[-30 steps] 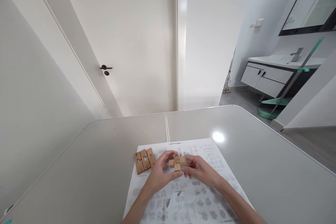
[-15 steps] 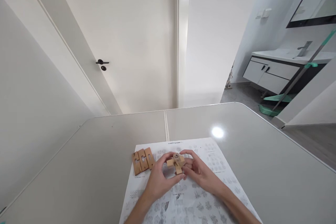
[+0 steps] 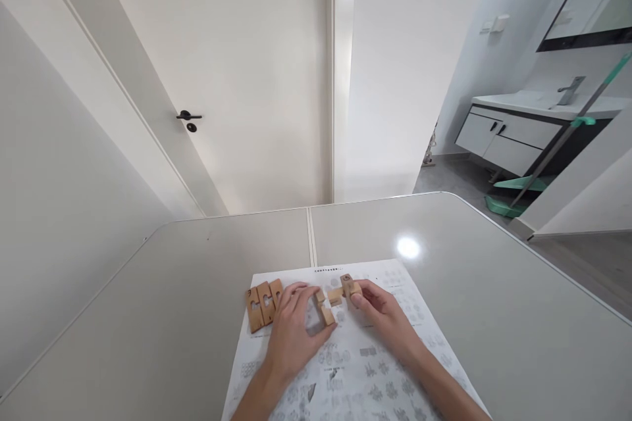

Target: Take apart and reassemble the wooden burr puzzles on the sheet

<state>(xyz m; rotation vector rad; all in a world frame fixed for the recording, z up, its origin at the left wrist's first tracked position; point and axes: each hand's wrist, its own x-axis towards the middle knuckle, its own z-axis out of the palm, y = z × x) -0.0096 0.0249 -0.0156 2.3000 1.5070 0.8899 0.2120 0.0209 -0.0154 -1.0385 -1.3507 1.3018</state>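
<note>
My left hand (image 3: 292,330) grips a notched wooden puzzle piece (image 3: 324,309) between thumb and fingertips. Pinched in my right hand (image 3: 386,317) are joined wooden puzzle pieces (image 3: 349,285), one with a dark mark on its end; a lighter bar among them points left toward the notched piece. Whether that bar still touches the left-hand piece is hard to tell. Both hands are over a printed paper sheet (image 3: 365,335) with small grey diagrams. Flat wooden pieces with cut-outs (image 3: 261,306) lie side by side at the sheet's upper left, partly behind my left fingers.
The sheet lies on a grey table (image 3: 162,316) with a seam across its top. Beyond the far edge is a white door (image 3: 257,79) with a black handle. To the right are a washbasin cabinet (image 3: 508,135) and a green dustpan (image 3: 506,206) with a long pole.
The cluster of wooden pieces held between both hands has come apart. My right hand has drawn its pieces right; the notched piece stays in my left hand, which has shifted slightly left.
</note>
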